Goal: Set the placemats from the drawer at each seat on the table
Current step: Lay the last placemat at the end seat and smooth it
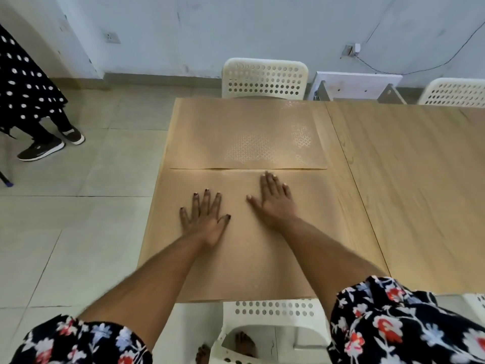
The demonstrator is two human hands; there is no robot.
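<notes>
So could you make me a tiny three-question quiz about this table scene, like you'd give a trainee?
1. True or false: both hands lie flat on the near placemat.
2. How many placemats lie on the table?
3. The far placemat sits in front of: A) a white chair B) a stool C) a bench.

Key: 1 true: left hand and right hand press palms down. 2 two. 3 A.
</notes>
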